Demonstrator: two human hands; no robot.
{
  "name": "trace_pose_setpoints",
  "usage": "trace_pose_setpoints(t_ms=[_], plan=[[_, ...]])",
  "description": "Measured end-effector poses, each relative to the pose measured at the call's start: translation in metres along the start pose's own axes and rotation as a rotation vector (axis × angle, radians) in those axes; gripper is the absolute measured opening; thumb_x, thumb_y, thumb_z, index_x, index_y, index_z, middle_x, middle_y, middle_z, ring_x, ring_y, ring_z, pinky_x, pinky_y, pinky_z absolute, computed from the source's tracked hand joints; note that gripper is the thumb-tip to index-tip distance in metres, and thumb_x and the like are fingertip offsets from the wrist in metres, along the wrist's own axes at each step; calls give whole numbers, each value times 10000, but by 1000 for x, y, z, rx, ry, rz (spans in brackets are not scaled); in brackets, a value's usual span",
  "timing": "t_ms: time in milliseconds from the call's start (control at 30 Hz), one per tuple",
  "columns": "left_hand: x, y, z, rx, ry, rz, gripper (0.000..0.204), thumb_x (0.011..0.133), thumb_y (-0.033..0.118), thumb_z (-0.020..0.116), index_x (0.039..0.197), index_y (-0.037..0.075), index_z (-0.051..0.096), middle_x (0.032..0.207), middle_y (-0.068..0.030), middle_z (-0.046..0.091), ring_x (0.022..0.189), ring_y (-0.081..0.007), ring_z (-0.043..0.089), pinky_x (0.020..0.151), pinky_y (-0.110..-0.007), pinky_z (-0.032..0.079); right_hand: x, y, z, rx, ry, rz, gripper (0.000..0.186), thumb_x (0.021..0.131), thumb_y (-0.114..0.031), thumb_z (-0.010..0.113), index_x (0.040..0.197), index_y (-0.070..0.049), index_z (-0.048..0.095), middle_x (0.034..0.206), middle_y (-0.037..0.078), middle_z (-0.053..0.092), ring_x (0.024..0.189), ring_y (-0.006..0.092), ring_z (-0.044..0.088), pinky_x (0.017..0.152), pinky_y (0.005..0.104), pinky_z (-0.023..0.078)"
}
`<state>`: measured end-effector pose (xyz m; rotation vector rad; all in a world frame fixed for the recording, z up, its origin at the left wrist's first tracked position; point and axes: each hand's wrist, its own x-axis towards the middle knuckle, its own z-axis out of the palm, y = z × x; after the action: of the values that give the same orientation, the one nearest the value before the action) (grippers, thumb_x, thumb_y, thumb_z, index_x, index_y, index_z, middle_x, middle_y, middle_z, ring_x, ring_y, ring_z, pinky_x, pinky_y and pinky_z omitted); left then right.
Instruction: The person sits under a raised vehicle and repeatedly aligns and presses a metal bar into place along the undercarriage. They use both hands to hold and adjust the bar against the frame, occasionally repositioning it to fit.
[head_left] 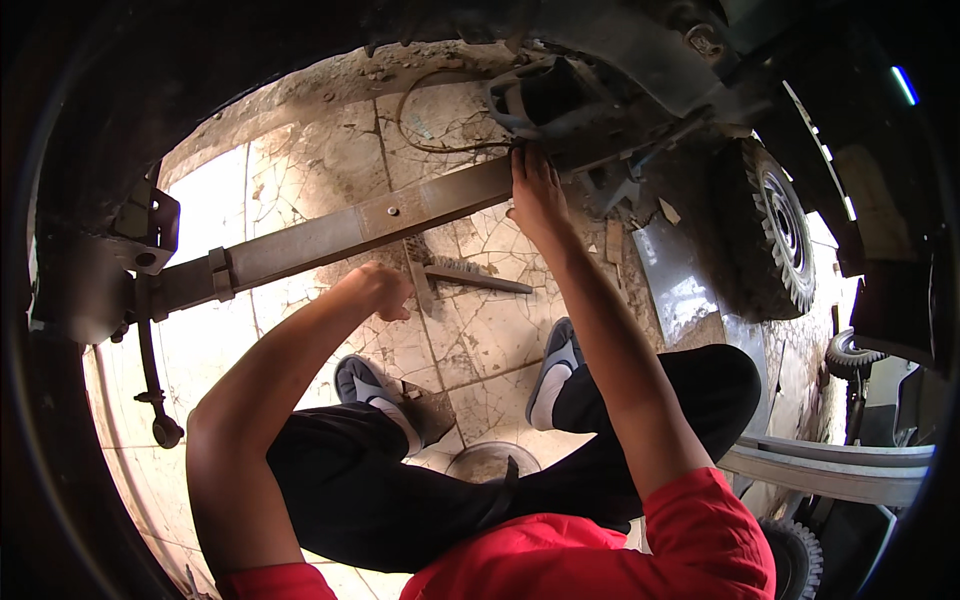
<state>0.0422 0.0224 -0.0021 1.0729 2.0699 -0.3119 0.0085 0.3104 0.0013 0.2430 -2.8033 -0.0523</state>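
Observation:
A long leaf spring [320, 240] runs slantwise across the view, with a bolt head on its brown, rubbed middle part and a clamp [220, 274] round its left part. My right hand [537, 195] lies on the spring's right part, fingers stretched across it and thumb at the near edge. Below the spring, apart from it, my left hand [378, 290] is closed; whatever may be inside the fingers is hidden. Just right of that hand, a brush [478, 278] with a dark handle and bristles lies on the floor, beside a brown strip [420, 284].
Cracked tiles [300, 130] cover the floor. A wheel with a knobbly tyre [785, 235] stands at the right, near a metal sheet [680, 285]. A round pan [490, 462] sits between my feet. Dark vehicle bodywork [90, 130] surrounds the spring; a rod [152, 370] hangs at left.

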Motion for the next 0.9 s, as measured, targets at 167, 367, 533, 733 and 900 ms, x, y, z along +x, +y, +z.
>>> trace_pose_setpoints(t_ms=[167,367,533,733,900], plan=[[-5,0,3,-17,-11,-28,558,902,511,651,1313,135,612,1211,-134,689,1147,-315,644,985,-453,499,-6,-6,-2,17,45,-36,713,806,-48,652,1459,45,381,1513,271,360,1403,380,385,1151,452,355],[-10,0,3,4,-8,-33,487,912,493,649,1171,83,695,1141,-136,720,1112,-303,671,930,-444,525,-12,-1,-8,16,18,-49,719,799,-68,679,1450,46,394,1511,270,364,1398,369,396,1142,447,370],[-4,-1,4,10,63,24,481,920,477,637,1190,82,690,1147,-128,721,1111,-309,670,933,-452,521,6,-5,-7,6,-47,30,871,726,-105,792,1468,38,360,1530,259,340,1416,369,372,1161,435,354],[-8,0,7,7,22,-28,500,917,483,636,1227,92,679,1178,-120,714,1124,-305,666,943,-459,514,-9,-8,-16,15,-62,-1,893,731,-147,821,1468,41,352,1519,260,359,1408,362,393,1157,423,366],[-9,-1,5,16,20,-38,501,913,481,641,1222,89,682,1172,-121,716,1120,-307,668,939,-451,514,3,-2,-14,28,-134,1,1045,652,-226,904,1482,28,322,1515,253,365,1415,372,382,1163,427,362]])
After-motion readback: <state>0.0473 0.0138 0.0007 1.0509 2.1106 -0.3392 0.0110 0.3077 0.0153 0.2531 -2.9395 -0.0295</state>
